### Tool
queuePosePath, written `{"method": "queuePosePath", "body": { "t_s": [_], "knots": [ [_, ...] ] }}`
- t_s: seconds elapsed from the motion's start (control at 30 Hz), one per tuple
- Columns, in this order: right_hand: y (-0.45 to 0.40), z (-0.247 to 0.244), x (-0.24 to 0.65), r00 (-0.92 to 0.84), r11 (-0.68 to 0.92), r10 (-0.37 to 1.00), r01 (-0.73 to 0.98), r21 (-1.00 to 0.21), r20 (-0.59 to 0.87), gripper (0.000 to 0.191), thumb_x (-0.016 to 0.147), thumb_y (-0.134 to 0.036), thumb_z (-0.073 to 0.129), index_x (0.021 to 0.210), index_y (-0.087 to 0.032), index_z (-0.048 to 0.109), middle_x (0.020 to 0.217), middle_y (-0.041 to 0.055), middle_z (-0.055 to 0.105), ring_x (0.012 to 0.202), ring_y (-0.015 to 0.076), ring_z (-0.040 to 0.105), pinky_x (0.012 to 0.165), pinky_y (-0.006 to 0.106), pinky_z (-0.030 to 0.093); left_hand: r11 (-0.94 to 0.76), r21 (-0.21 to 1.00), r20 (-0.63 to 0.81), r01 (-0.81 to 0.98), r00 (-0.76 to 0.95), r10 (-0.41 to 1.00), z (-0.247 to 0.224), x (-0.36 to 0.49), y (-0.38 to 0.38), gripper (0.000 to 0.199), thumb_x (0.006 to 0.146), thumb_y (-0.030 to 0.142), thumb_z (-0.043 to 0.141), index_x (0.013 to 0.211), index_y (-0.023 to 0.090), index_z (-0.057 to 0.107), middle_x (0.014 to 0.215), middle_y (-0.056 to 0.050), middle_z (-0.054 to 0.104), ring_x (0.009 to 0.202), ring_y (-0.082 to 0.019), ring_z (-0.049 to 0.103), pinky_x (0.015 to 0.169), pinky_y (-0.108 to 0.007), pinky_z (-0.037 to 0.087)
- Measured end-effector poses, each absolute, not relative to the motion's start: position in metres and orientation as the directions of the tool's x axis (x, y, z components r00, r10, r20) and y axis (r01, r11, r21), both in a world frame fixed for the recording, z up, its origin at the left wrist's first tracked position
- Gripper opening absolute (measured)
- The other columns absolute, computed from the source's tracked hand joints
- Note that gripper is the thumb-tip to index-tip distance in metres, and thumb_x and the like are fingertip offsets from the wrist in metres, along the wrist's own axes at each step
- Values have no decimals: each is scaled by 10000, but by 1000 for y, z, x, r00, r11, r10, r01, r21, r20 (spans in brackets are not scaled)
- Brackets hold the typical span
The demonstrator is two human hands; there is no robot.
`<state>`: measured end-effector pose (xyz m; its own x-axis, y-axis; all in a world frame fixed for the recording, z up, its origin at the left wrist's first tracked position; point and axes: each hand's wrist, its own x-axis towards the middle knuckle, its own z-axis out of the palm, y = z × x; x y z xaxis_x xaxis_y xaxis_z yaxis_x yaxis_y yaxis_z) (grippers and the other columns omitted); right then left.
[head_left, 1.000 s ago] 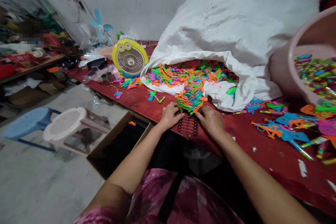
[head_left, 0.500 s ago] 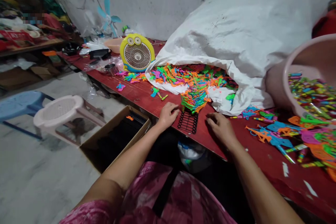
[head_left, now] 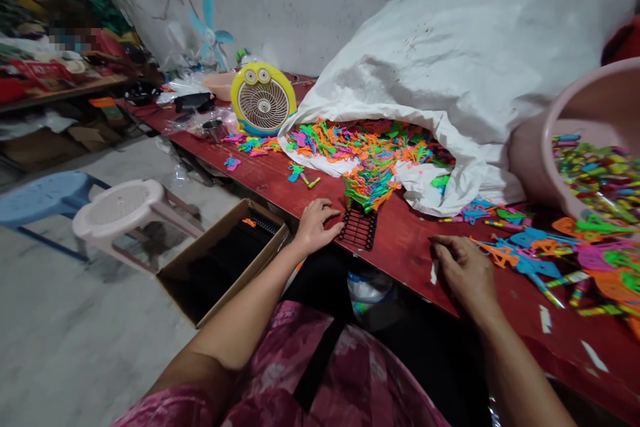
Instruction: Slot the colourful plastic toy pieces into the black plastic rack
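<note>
My left hand (head_left: 315, 227) lies flat on the red table (head_left: 405, 253), fingers apart, its fingertips beside a black plastic grid (head_left: 357, 228). Just beyond the grid, a tangled heap of orange and green plastic pieces (head_left: 370, 188) spills from a white woven sack (head_left: 450, 60). My right hand (head_left: 465, 273) rests on the tabletop with its fingers loosely together, close to loose blue and orange plastic pieces (head_left: 530, 260). Whether it pinches anything small is hidden.
A pink plastic basin (head_left: 590, 127) of multicoloured sticks stands at the right. An open cardboard box (head_left: 220, 267) holding black grids sits below the table's near edge. A yellow desk fan (head_left: 263, 99) stands at the far end, and plastic stools (head_left: 120, 213) stand on the floor.
My right hand has moved right, away from the black grid and towards the loose pieces. My left hand has lifted off the heap and stays beside the grid.
</note>
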<state>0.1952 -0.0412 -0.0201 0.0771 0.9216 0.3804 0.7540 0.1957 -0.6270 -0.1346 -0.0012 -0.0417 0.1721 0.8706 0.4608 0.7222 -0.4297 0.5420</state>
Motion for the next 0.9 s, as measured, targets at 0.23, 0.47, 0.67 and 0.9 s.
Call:
{"method": "queuePosePath", "body": {
  "t_s": [0.23,0.47,0.67,0.9],
  "knots": [
    [-42,-21,197,64,219,918,742,-634,392,296,876,-386,482,943,-204,706,914,75,687,871,226,634,808,373,475,-424,514,444,745,192,875,-43,-135,0,337,834,398,679,1110,212,735,1209,-114,600,1138,-255,560,985,-416,450],
    [-42,-22,198,54,231,915,741,-631,399,292,892,-391,480,941,-205,701,929,75,688,885,226,634,819,372,478,-423,506,456,752,183,871,-44,-134,-2,331,857,405,651,1132,239,727,1212,-102,601,1125,-254,557,977,-429,441],
    [-47,-23,202,65,227,921,713,-663,385,299,893,-418,511,966,-203,706,953,74,690,899,224,637,830,367,484,-435,488,463,757,198,864,-43,-134,-5,329,878,408,626,1151,248,718,1203,-97,617,1119,-246,570,942,-405,459],
    [-87,-8,254,266,104,863,738,-666,430,285,892,-414,532,989,-198,690,993,80,688,918,223,644,834,363,496,-459,486,539,744,159,827,-58,-135,-14,307,928,416,554,1176,299,694,1289,-87,601,1174,-263,573,1003,-449,454]
  ]
}}
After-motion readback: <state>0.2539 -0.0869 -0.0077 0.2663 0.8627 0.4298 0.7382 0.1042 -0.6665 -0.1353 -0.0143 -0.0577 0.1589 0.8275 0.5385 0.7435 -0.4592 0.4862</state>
